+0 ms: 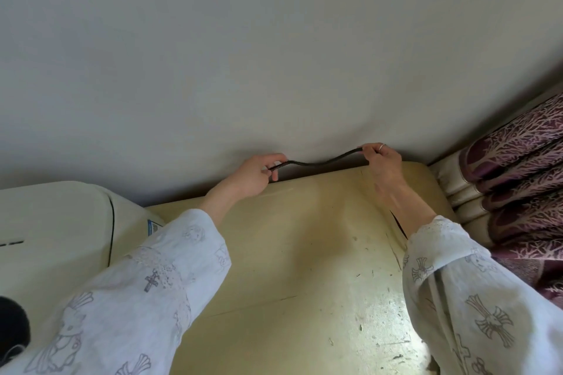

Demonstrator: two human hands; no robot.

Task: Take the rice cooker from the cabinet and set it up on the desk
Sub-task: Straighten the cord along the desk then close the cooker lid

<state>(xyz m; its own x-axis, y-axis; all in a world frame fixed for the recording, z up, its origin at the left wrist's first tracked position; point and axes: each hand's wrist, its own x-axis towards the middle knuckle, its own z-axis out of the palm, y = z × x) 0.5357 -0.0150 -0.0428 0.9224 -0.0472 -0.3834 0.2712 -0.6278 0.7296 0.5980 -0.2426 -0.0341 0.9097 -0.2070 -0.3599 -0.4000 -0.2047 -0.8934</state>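
While both hands work at the desk's back edge, the left hand and right hand each pinch the dark cord. It sags between them — probably being fed behind the desk toward a socket.

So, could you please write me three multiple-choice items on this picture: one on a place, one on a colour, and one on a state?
1. Where is the cord held?
A. Over the desk's far edge, by the wall
B. On the white appliance
C. Against the curtain

2. What colour is the patterned curtain?
A. Green
B. Purple
C. Orange

3. How is the cord held?
A. Left hand only
B. Lying loose, untouched
C. Pinched by both hands, sagging between them

Answers:
1 A: the cord spans the back edge of the desk, in front of the wall.
2 B: purple with a pale branching print.
3 C: the left hand and the right hand each grip it.
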